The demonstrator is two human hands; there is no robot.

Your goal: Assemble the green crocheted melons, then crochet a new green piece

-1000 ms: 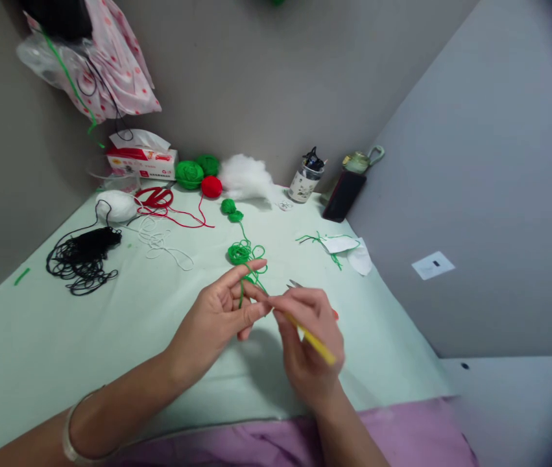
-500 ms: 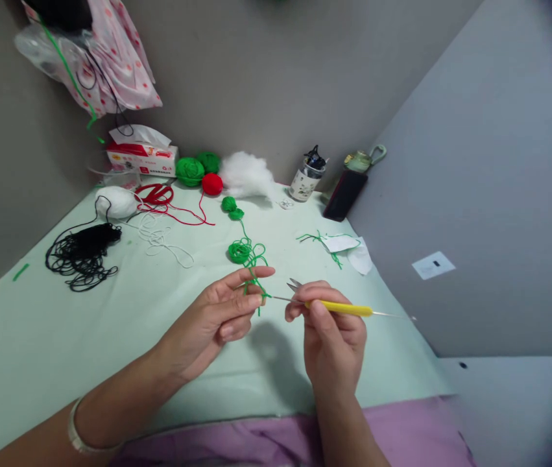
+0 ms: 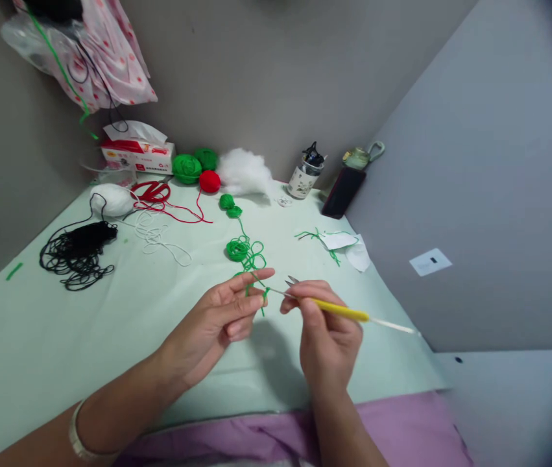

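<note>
My left hand pinches a strand of green yarn between thumb and fingers, with the index finger stretched out over it. The strand runs back to a small green tangle on the pale green table. My right hand grips a yellow-handled crochet hook, held nearly level. Its metal tip meets the yarn at my left fingertips, and its thin tail points right. Just behind my right fingers lie small metal snips.
At the back stand green yarn balls, a red ball, white stuffing, a tissue box, a jar and a dark phone. Black yarn and white yarn lie left. Paper scraps lie right. Grey walls close the corner.
My right hand turned the crochet hook from pointing down toward me to lying level, and brought its tip into the green yarn held by my left fingers. The view shifted slightly.
</note>
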